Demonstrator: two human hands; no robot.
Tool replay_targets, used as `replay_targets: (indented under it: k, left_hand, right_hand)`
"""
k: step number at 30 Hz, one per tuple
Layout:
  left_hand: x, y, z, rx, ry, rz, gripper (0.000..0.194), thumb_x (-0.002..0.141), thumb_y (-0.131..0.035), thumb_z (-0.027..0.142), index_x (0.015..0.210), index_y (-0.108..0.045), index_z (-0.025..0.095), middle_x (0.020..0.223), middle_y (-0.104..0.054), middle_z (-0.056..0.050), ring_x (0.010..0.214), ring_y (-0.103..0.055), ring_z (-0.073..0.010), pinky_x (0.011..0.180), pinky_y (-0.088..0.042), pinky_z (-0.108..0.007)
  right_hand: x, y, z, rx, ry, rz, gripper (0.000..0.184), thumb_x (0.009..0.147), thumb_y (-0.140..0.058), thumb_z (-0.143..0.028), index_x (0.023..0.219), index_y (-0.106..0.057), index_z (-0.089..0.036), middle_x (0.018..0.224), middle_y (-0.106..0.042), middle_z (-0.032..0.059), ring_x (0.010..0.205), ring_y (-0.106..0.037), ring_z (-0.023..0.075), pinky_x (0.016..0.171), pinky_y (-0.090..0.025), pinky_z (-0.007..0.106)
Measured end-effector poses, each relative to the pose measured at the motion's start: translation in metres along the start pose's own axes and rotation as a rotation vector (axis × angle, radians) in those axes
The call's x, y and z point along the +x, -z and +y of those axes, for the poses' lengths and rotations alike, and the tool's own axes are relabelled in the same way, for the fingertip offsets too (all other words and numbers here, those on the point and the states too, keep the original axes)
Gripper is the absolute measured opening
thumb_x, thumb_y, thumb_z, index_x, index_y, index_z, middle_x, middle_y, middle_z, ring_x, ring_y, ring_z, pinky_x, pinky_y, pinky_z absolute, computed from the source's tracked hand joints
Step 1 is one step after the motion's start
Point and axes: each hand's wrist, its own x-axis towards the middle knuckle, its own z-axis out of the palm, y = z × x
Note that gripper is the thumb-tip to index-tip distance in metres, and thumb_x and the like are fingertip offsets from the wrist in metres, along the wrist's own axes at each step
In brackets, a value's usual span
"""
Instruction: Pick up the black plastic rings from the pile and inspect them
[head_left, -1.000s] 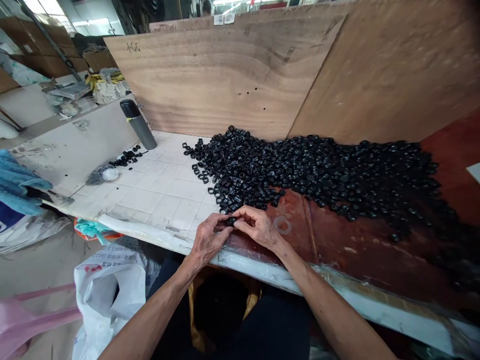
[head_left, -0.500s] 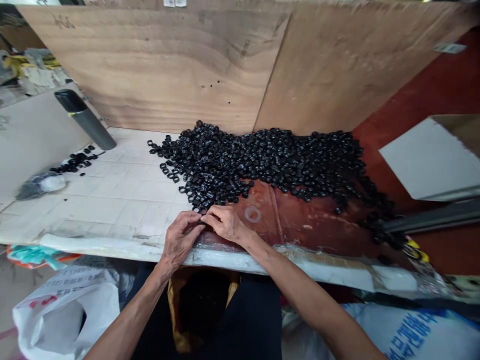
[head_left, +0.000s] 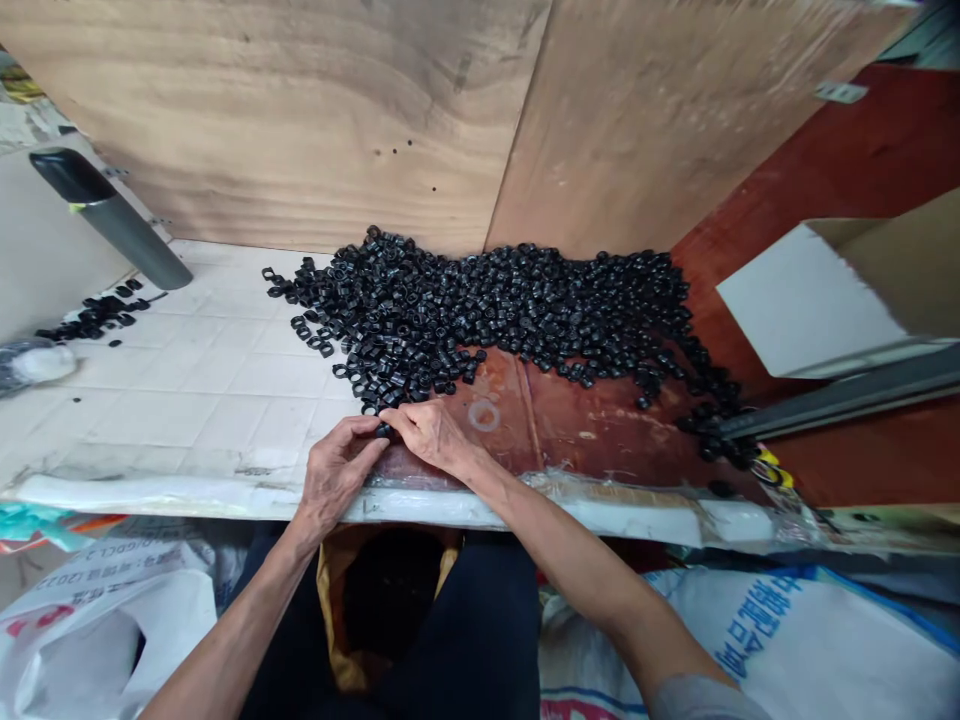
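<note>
A wide pile of small black plastic rings lies along the back of the worktable. At the pile's near edge, both of my hands meet over one small black ring. My left hand pinches it between thumb and fingers from the left. From the right, my right hand has its thumb and forefinger closed at the same ring, its other fingers curled. The fingertips partly hide the ring, so its exact shape is hard to make out.
A dark grey bottle leans at the left, beside a few loose black pieces. A wooden board rises behind the pile. On the right are a cardboard box and a yellow-handled tool. An open sack hangs below the table edge.
The camera view has shifted, so the scene sits further left and slightly higher. My hands stay together at the pile's near edge, with a black ring now showing between the fingertips.
</note>
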Motion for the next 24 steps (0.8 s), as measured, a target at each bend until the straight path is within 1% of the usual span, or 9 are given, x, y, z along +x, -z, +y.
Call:
replay_targets:
  k: [4,7,10,14,16,18,19,21,24]
  left_hand:
    - [0.001,-0.001,0.001,-0.048,0.080,0.040,0.040,0.078,-0.079,0.045,0.106,-0.071,0.018,0.107,-0.076,-0.008,0.093,-0.074,-0.0224,0.095,-0.061,-0.040]
    - [0.001,-0.001,0.002,-0.069,0.094,0.056,0.042,0.077,-0.080,0.047,0.105,-0.071,0.017,0.105,-0.076,-0.008,0.091,-0.074,-0.0219,0.091,-0.061,-0.038]
    - [0.002,-0.002,0.002,-0.075,0.104,0.067,0.043,0.077,-0.080,0.048,0.105,-0.071,0.017,0.103,-0.077,-0.007,0.088,-0.074,-0.0209,0.087,-0.062,-0.036]
    - [0.002,-0.002,0.000,-0.083,0.083,0.080,0.041,0.077,-0.081,0.046,0.105,-0.071,0.017,0.103,-0.077,-0.007,0.087,-0.074,-0.0199,0.086,-0.062,-0.035]
    - [0.002,-0.001,0.000,-0.082,0.065,0.066,0.037,0.079,-0.079,0.042,0.105,-0.071,0.017,0.101,-0.077,-0.006,0.086,-0.075,-0.0195,0.084,-0.063,-0.034]
    - [0.000,0.000,-0.001,-0.057,0.036,0.025,0.030,0.084,-0.075,0.037,0.106,-0.071,0.018,0.100,-0.077,-0.006,0.085,-0.075,-0.0192,0.082,-0.063,-0.034]
    - [0.000,0.001,-0.001,-0.029,0.007,0.005,0.026,0.086,-0.073,0.035,0.106,-0.070,0.019,0.101,-0.077,-0.005,0.087,-0.075,-0.0191,0.083,-0.063,-0.034]
    - [-0.001,0.001,-0.003,0.052,-0.076,-0.013,0.021,0.089,-0.069,0.029,0.108,-0.070,0.020,0.105,-0.076,-0.005,0.092,-0.074,-0.0192,0.086,-0.062,-0.034]
    - [-0.006,0.002,-0.002,0.186,-0.223,0.006,0.020,0.092,-0.064,0.022,0.111,-0.068,0.021,0.111,-0.074,-0.007,0.101,-0.073,-0.0202,0.092,-0.060,-0.037]
  right_hand:
    - [-0.001,0.002,-0.003,0.071,-0.014,-0.027,0.031,0.099,-0.059,-0.039,0.082,-0.071,-0.016,0.063,-0.060,-0.0043,0.056,-0.050,0.0093,0.058,-0.035,0.022]
    - [-0.001,0.003,-0.005,0.073,-0.010,-0.064,0.038,0.098,-0.060,-0.042,0.069,-0.066,-0.016,0.059,-0.055,-0.0044,0.055,-0.048,0.0091,0.057,-0.034,0.023]
    - [-0.002,0.005,-0.006,0.120,-0.002,-0.045,0.029,0.092,-0.066,-0.042,0.077,-0.066,-0.017,0.066,-0.058,-0.0040,0.057,-0.050,0.0096,0.058,-0.037,0.022]
    - [-0.002,0.007,-0.008,0.113,-0.006,-0.035,0.024,0.090,-0.067,-0.038,0.076,-0.064,-0.018,0.067,-0.059,-0.0032,0.060,-0.052,0.0114,0.060,-0.041,0.023]
    - [-0.001,0.008,-0.009,0.139,0.022,-0.017,0.013,0.089,-0.066,-0.031,0.086,-0.066,-0.019,0.077,-0.065,-0.0006,0.066,-0.057,0.0134,0.065,-0.045,0.024]
    - [-0.002,0.006,-0.010,0.169,0.035,-0.031,0.008,0.089,-0.063,-0.025,0.093,-0.067,-0.019,0.081,-0.067,0.0013,0.071,-0.061,0.0148,0.067,-0.047,0.025]
    - [-0.002,0.005,-0.010,0.177,0.020,-0.048,0.007,0.090,-0.061,-0.023,0.093,-0.067,-0.019,0.077,-0.067,0.0009,0.069,-0.061,0.0150,0.066,-0.047,0.025]
    - [-0.004,0.002,-0.012,0.204,-0.043,-0.079,0.007,0.091,-0.058,-0.022,0.093,-0.065,-0.020,0.067,-0.063,-0.0016,0.063,-0.061,0.0147,0.063,-0.047,0.025]
    - [-0.007,-0.002,-0.014,0.300,-0.151,-0.139,0.010,0.092,-0.055,-0.023,0.100,-0.060,-0.020,0.061,-0.060,-0.0050,0.056,-0.059,0.0136,0.061,-0.047,0.024]
